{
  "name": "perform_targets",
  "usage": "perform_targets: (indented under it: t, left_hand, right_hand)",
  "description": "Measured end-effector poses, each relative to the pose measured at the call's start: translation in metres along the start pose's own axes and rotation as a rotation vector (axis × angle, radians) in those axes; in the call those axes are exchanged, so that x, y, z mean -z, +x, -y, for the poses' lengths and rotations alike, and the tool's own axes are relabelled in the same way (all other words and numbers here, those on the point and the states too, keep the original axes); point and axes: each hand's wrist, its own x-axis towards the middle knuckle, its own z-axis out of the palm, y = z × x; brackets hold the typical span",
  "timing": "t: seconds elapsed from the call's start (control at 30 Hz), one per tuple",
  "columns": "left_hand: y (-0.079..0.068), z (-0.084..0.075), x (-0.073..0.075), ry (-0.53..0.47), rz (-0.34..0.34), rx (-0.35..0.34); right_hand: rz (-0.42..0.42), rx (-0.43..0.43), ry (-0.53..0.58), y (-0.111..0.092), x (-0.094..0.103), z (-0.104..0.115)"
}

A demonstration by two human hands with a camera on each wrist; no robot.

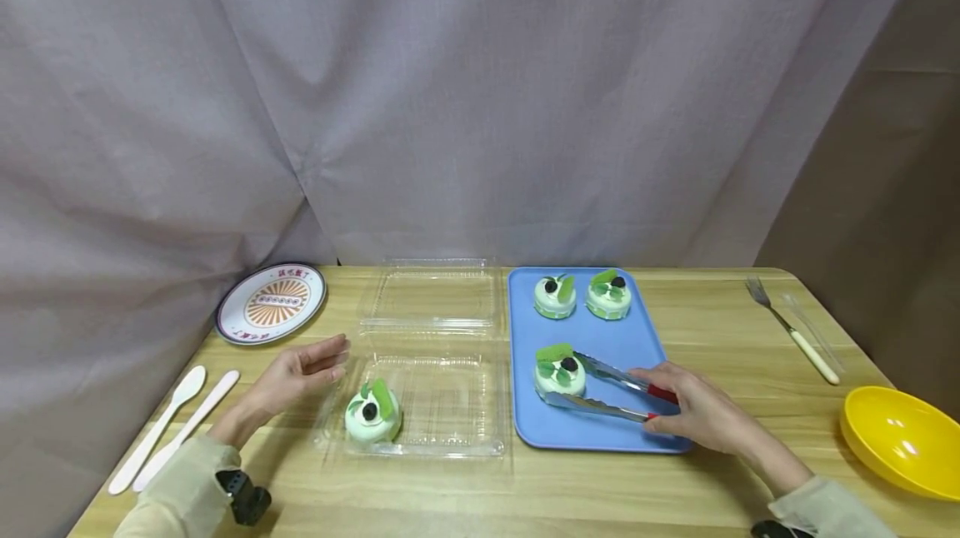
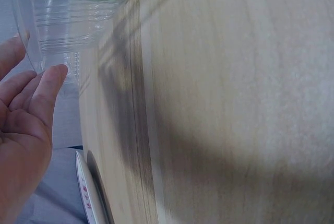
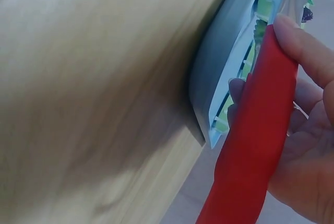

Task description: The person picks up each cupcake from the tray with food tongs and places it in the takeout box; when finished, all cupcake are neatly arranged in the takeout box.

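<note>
My right hand (image 1: 701, 409) grips metal tongs with red handles (image 3: 255, 130). Their spread arms (image 1: 603, 408) lie on either side of a small green cake (image 1: 558, 384), topped with a dark berry and a green slice, on the blue tray (image 1: 600, 435). Beside the left edge of an open clear plastic container (image 1: 442, 405) is my left hand (image 1: 296, 376), fingers loosely extended. In the left wrist view its fingertips (image 2: 55, 72) are right at the container's rim. A similar cake (image 1: 372, 415) sits in the container's front left corner.
Two more cakes (image 1: 555, 298) stand at the tray's back. A patterned plate (image 1: 273, 305), a white spoon (image 1: 157, 430) and a white knife-like utensil (image 1: 187, 431) lie on the left. At right are a fork (image 1: 795, 334), a thin clear utensil (image 1: 813, 331) and a yellow bowl (image 1: 903, 442).
</note>
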Motion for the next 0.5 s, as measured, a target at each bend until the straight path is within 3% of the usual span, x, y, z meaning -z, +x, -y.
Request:
perform_targets:
  t: [0.3,0.5]
  left_hand:
    - [0.0,0.001,0.0,0.022,-0.003,0.029]
    - [0.0,0.002,-0.001,0.017,-0.009,0.032]
  right_hand:
    - [-0.085,0.013,-0.004,0.001,0.007,0.008]
    - [-0.143,0.101,0.014,0.017,0.018,0.036]
